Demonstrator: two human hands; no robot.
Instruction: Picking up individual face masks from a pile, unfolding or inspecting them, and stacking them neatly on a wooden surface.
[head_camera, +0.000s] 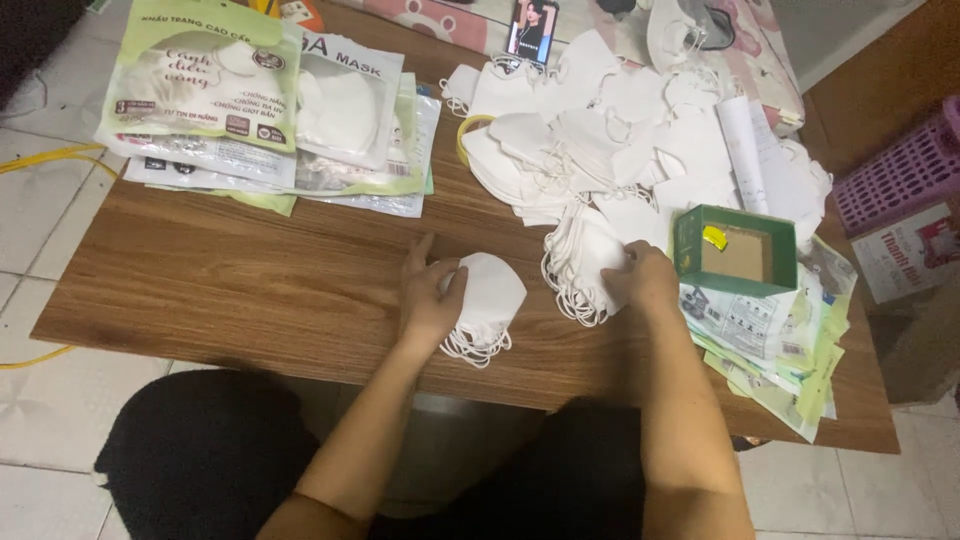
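- The left hand (428, 290) lies on a small stack of white masks (485, 300) near the middle of the tabletop (250, 280); its grip is closed on the stack's left side, thumb on top, fingers curled around the edge.
- The right hand (640, 277) rests on a second bundle of masks (585, 265) just to the right; its fingers are bent over the bundle's right side, gripping it loosely.
- Both bundles are soft, folded white fabric with rounded outlines; thin elastic loops spill from their near edges.
- A big loose heap of the same masks (610, 130) covers the far right of the tabletop.
- A small green cardboard box (735, 250), open on top, sits just right of the right hand, on flat printed bags (770, 350) that hang over the right near edge.
- Glossy green and clear mask packets (260, 110) lie stacked at the far left.
- The tabletop is wood-grain brown with straight edges; a bare stretch runs along the near left, left of the left hand.
- A phone (531, 28) stands at the far edge; a pink basket (900, 170) is off to the right.
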